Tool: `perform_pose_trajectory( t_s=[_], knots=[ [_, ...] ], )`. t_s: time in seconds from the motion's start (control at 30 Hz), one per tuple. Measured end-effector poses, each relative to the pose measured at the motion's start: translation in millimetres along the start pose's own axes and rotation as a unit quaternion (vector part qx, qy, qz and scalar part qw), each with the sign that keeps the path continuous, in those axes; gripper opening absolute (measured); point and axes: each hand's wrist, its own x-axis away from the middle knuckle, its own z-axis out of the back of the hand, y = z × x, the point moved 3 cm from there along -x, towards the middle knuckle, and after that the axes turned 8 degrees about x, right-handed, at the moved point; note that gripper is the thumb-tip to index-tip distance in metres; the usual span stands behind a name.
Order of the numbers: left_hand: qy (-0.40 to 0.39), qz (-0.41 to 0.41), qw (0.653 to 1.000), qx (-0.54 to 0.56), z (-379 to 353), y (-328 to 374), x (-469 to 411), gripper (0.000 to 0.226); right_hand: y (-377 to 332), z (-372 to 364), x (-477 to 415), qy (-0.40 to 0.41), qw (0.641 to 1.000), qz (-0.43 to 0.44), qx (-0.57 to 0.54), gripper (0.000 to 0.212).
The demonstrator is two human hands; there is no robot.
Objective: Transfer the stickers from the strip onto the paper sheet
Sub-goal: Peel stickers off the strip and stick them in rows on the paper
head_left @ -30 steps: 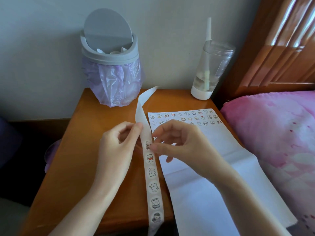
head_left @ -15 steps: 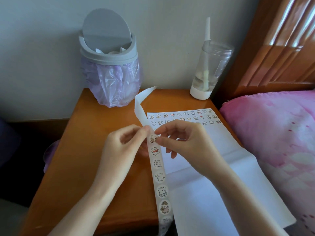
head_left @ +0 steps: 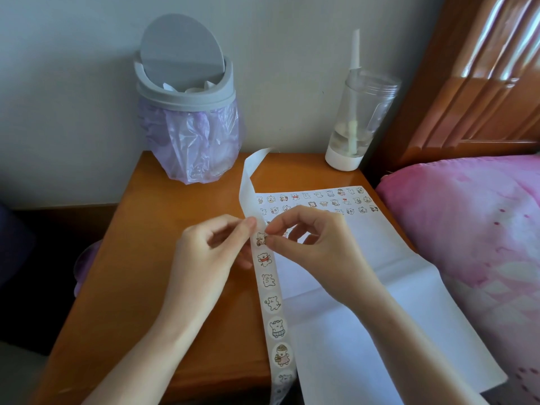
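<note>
White strip (head_left: 269, 280) is pinched by left hand (head_left: 204, 254), top sticker (head_left: 261, 238) clamped in right hand (head_left: 317, 247) grip; peel step judged, clean lift onto paper sheet (head_left: 380, 290) needed next.

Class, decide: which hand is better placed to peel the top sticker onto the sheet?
The right hand: it pinches the top sticker and lies over the sheet; the left hand steadies the strip.

Bear-sticker strip (head_left: 271, 302) held upright, white paper sheet (head_left: 365, 302) flat beside
</note>
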Motion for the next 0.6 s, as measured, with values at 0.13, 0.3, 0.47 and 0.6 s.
perform_pose_trajectory(
  t_s=[0.13,0.3,0.47,0.6],
  knots=[
    [-0.002,0.004,1.0,-0.01,0,-1,1,0.021,-1,1,1,0.006,1.0,0.007,0.001,0.013],
    [0.005,0.026,1.0,-0.003,1,-3,-1,0.022,-3,-1,2,0.015,0.998,0.028,0.045,0.018],
    [0.007,0.055,0.998,0.0,0,-4,-1,0.022,-11,9,-1,-0.011,0.999,0.035,-0.027,0.008],
    [-0.014,0.068,0.998,-0.004,-2,-5,1,0.021,3,46,-10,0.053,0.994,-0.014,-0.092,0.007]
  ],
)
